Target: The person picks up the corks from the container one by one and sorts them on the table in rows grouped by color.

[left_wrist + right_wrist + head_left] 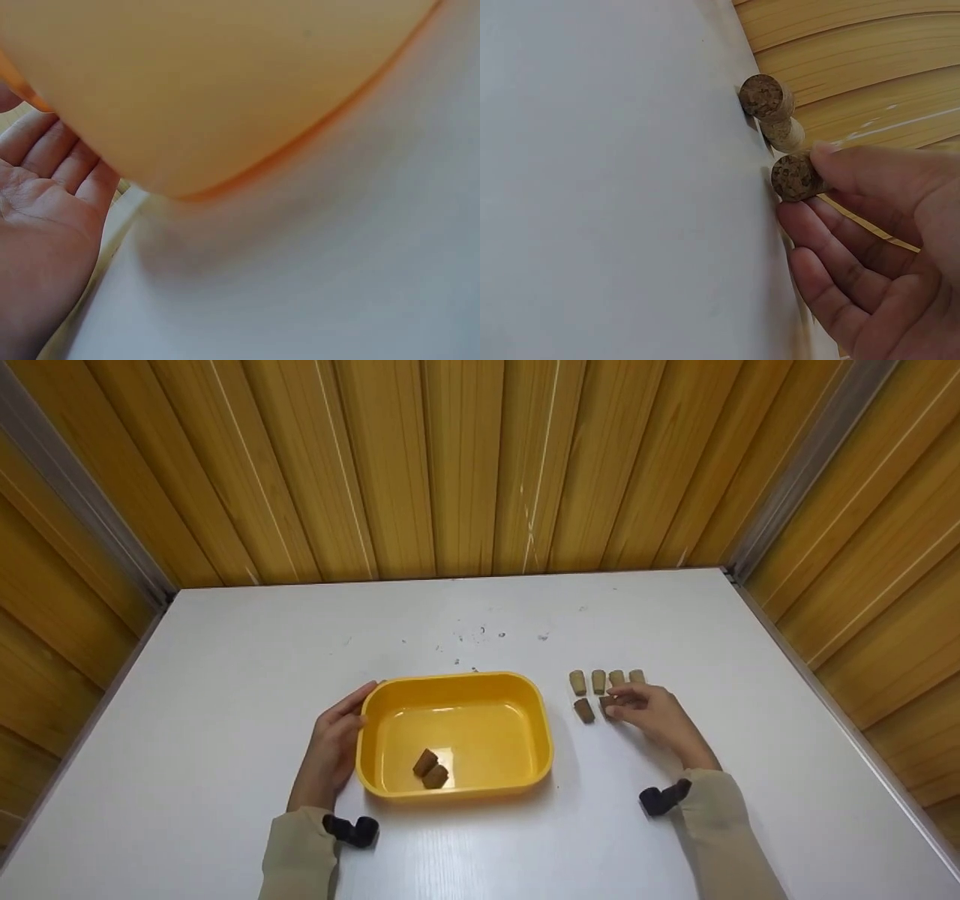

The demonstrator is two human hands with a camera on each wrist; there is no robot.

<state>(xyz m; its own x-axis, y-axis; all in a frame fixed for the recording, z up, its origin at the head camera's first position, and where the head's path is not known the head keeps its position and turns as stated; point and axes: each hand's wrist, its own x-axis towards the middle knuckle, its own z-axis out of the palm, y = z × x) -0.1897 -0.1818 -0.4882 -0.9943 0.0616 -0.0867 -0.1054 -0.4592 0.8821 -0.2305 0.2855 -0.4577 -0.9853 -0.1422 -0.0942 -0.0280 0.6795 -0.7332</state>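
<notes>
A yellow plastic tub [454, 793] stands on the white table, two dark brown corks [425, 763] lying together inside it. My left hand [335, 742] grips its left side, thumb at the rim and fingers along the outer wall; the left wrist view has the palm [45, 202] beside the tub wall [202, 82]. To the right of the tub, my right hand [660, 720] pinches a dark cork [793, 178] between thumb and fingertips. Another dark cork [583, 710] stands just left of it. Several lighter, tapered corks [577, 682] form a row behind, the rightmost ones partly covered by the hand.
The white table [225, 675] has small dark marks [482, 631] toward its back. Wood-patterned panels [465, 472] wall the back and both sides. A black wrist camera [352, 831] sits on the left sleeve, another black camera [664, 798] on the right sleeve.
</notes>
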